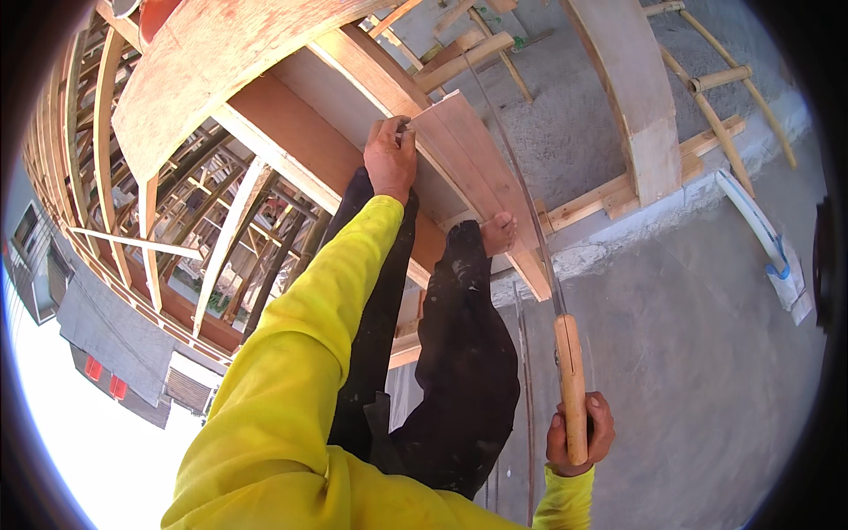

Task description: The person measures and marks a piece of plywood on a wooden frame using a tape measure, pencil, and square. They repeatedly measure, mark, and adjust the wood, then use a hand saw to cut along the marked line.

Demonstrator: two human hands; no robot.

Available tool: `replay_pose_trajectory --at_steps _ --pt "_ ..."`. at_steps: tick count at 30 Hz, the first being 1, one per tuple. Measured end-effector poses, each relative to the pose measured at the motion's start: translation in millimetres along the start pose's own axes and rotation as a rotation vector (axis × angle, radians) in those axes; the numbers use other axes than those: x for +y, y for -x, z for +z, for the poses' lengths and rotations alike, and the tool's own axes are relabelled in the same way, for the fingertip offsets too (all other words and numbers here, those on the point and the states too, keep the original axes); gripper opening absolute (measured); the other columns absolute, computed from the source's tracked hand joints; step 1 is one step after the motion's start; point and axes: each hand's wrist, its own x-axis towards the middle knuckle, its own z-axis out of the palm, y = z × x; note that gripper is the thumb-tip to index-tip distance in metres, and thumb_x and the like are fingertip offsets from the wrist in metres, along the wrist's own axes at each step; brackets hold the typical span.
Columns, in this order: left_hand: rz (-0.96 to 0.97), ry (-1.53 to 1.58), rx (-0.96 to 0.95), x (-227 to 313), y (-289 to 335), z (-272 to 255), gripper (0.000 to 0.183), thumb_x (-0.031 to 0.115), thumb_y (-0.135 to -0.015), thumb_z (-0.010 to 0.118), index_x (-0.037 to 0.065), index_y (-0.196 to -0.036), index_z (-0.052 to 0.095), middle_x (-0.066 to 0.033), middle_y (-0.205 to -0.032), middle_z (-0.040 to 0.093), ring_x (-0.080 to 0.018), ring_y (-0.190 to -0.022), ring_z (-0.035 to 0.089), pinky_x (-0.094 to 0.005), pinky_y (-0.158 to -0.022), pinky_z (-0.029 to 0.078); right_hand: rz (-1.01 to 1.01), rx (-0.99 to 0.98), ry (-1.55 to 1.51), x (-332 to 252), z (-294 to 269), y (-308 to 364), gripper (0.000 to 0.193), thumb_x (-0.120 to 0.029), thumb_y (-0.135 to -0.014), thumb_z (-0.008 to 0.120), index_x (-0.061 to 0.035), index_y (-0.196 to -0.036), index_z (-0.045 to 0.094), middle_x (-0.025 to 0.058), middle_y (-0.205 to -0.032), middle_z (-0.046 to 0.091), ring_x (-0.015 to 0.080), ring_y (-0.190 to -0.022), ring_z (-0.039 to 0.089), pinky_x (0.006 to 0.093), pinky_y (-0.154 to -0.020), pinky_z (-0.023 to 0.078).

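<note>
My right hand [583, 431] is wrapped round the wooden handle of a handsaw [570, 380]. Its long, thin blade runs up and away along the right edge of a reddish wooden board [468, 159]; whether the teeth touch the wood I cannot tell. At the board's far left corner is my left hand [391, 161], its fingers curled closed. What those fingers hold, if anything, is too small to make out. My bare foot [498, 233] presses on the near part of the board, which lies slanted over a timber beam [371, 66].
A curved plywood panel [221, 62] and timber framing stand at the left, with a drop and rooftops beyond. On the right are a curved wooden form [632, 97], a bamboo ladder [720, 79], a pale pipe [751, 212] and a grey concrete surface [671, 353].
</note>
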Motion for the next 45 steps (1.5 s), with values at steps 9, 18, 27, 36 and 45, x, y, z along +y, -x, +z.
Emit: replay_pose_trajectory --at_steps 9,18,27,36,45 --pt "-0.018 0.111 -0.005 -0.9 -25.1 25.9 0.013 0.012 -0.084 0.071 0.006 -0.094 0.076 -0.0175 -0.096 0.068 -0.0351 -0.085 0.068 -0.0408 -0.079 0.054 -0.095 -0.087 0.010 -2.0 41.0 -43.9 0.054 0.004 -0.074 0.069 -0.0029 -0.126 0.056 0.0153 -0.080 0.062 0.0309 -0.063 0.061 0.0361 -0.056 0.048" --pt "-0.005 -0.007 -0.064 -14.1 -39.2 30.7 0.017 0.018 -0.084 0.072 0.005 -0.095 0.076 -0.0201 -0.097 0.068 -0.0373 -0.088 0.067 -0.0427 -0.082 0.054 -0.138 -0.123 0.001 4.1 54.6 -37.6 0.056 0.006 -0.072 0.070 -0.0038 -0.125 0.055 0.0150 -0.090 0.067 0.0326 -0.068 0.066 0.0362 -0.055 0.050" --pt "0.048 -0.025 -0.061 -14.2 -39.9 29.1 0.017 0.017 -0.086 0.070 0.004 -0.096 0.075 -0.0204 -0.096 0.068 -0.0379 -0.087 0.067 -0.0431 -0.080 0.053 -0.145 -0.157 -0.006 -1.8 54.5 -43.7 0.057 0.006 -0.072 0.070 -0.0066 -0.126 0.056 0.0132 -0.089 0.066 0.0311 -0.069 0.067 0.0343 -0.051 0.047" --pt "0.097 -0.024 -0.087 -23.6 -43.9 27.5 0.019 0.017 -0.085 0.070 0.005 -0.099 0.074 -0.0219 -0.093 0.067 -0.0400 -0.087 0.066 -0.0446 -0.080 0.053 -0.182 -0.174 -0.037 -0.7 61.6 -60.1 0.058 0.007 -0.070 0.070 -0.0046 -0.125 0.056 0.0159 -0.088 0.067 0.0330 -0.068 0.066 0.0362 -0.053 0.051" --pt "0.118 -0.094 -0.103 -15.7 -47.4 26.8 0.020 0.017 -0.083 0.073 0.004 -0.098 0.074 -0.0219 -0.095 0.069 -0.0406 -0.092 0.067 -0.0456 -0.084 0.054 -0.196 -0.142 -0.052 8.4 72.7 -62.6 0.057 0.007 -0.070 0.071 -0.0031 -0.125 0.056 0.0170 -0.089 0.066 0.0336 -0.068 0.067 0.0369 -0.055 0.053"
